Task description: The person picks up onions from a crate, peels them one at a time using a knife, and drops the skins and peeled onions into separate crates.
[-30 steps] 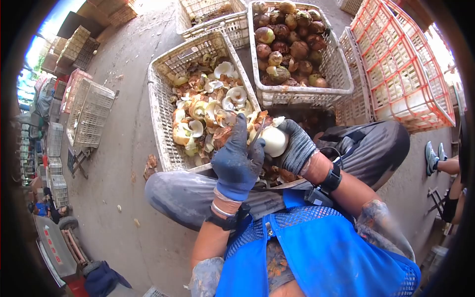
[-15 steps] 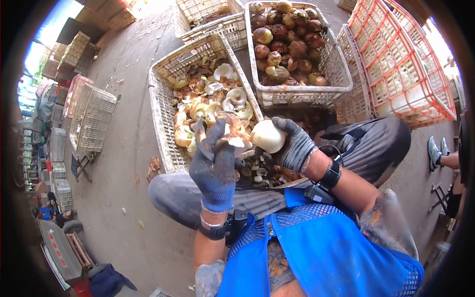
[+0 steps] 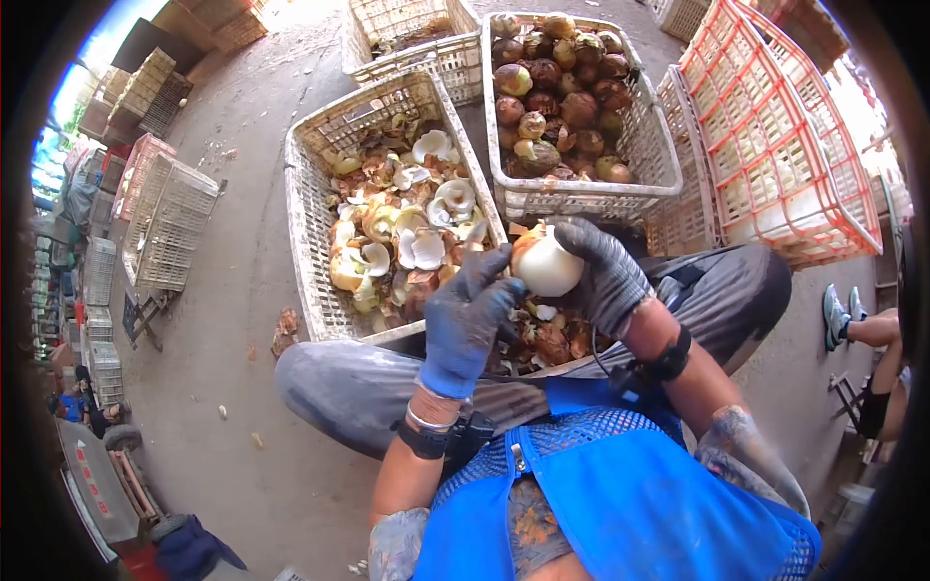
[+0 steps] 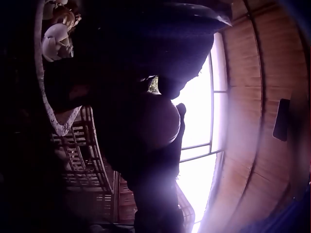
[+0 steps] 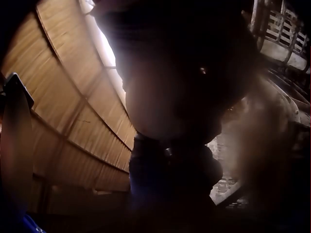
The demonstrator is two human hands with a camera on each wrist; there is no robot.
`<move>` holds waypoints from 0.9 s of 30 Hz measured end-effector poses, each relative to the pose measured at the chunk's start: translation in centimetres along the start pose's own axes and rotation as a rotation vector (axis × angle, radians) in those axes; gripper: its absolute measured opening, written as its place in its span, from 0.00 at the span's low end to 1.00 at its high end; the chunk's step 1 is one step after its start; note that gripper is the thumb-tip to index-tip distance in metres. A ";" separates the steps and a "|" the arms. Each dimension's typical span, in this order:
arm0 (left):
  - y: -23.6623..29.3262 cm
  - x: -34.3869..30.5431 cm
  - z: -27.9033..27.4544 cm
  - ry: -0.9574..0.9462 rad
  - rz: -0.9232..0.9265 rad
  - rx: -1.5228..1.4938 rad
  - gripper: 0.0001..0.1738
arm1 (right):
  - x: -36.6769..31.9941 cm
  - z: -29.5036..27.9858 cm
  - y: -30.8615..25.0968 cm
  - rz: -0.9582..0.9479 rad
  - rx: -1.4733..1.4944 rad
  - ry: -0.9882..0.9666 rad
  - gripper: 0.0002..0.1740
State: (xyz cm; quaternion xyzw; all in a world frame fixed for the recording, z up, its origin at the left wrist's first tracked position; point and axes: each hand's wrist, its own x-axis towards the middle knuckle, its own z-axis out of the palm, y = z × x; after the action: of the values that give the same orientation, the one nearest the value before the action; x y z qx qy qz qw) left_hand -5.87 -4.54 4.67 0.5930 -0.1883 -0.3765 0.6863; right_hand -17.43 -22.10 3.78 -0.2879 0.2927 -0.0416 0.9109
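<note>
In the head view, my gloved right hand (image 3: 610, 276) grips a mostly peeled white onion (image 3: 550, 269), with some brown skin left on its upper left side. My left hand (image 3: 463, 324), in a blue and dark glove, is bent close against the onion's left side. A small knife (image 3: 478, 232) is held in it, its blade tip showing above the fingers and its handle hidden. Just beyond, a crate (image 3: 308, 242) holds onion peelings (image 3: 387, 208). The left wrist view has the onion (image 4: 165, 121) in dark silhouette between the hands.
A crate of unpeeled onions (image 3: 572, 97) stands beyond the right hand. More peelings (image 3: 552, 341) lie between my legs. Red-and-white crates (image 3: 785, 126) stand at the right, another crate (image 3: 412, 44) at the back. A seated person's legs (image 3: 877, 334) show far right.
My left hand drew away leftward with a strip of peel, then came back to the onion without it. A white layer now lies on the peelings. The right hand kept hold of the onion.
</note>
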 end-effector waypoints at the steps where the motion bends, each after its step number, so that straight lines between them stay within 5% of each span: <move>1: -1.4 0.3 0.0 -0.025 0.047 0.217 0.22 | -0.8 0.1 0.9 -0.056 0.016 0.087 0.22; 4: -3.0 0.9 1.1 0.005 0.218 0.342 0.21 | 0.1 -2.6 2.7 -0.067 0.151 0.111 0.20; 9: -3.0 1.0 1.1 0.266 0.737 1.055 0.24 | -0.4 -0.2 2.8 -0.125 0.094 0.100 0.23; 14: -4.4 1.3 1.0 0.371 0.673 0.931 0.24 | -0.5 0.6 2.6 -0.179 -0.118 0.007 0.30; 16: -5.1 2.4 0.5 0.425 0.507 0.864 0.23 | -0.6 0.5 3.0 -0.147 -0.149 -0.052 0.33; 18: -3.6 2.2 -0.6 0.366 0.457 0.802 0.21 | -0.8 0.5 3.3 -0.166 -0.432 -0.090 0.37; 23: -1.4 0.4 0.2 0.333 0.533 0.633 0.16 | 0.6 0.2 2.4 -0.129 0.035 -0.201 0.32; 25: -0.3 -0.3 0.6 0.338 0.563 0.638 0.14 | 0.6 -0.4 3.2 0.054 0.396 -0.068 0.28; 27: -0.8 0.3 -0.7 0.317 0.663 0.645 0.14 | 0.8 -1.8 3.7 0.129 0.445 -0.114 0.28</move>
State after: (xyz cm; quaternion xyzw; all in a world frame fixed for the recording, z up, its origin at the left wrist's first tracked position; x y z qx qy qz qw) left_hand -5.41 -4.29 3.65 0.7336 -0.3673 0.0345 0.5707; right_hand -18.17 -20.11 0.13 -0.0629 0.2423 -0.0307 0.9677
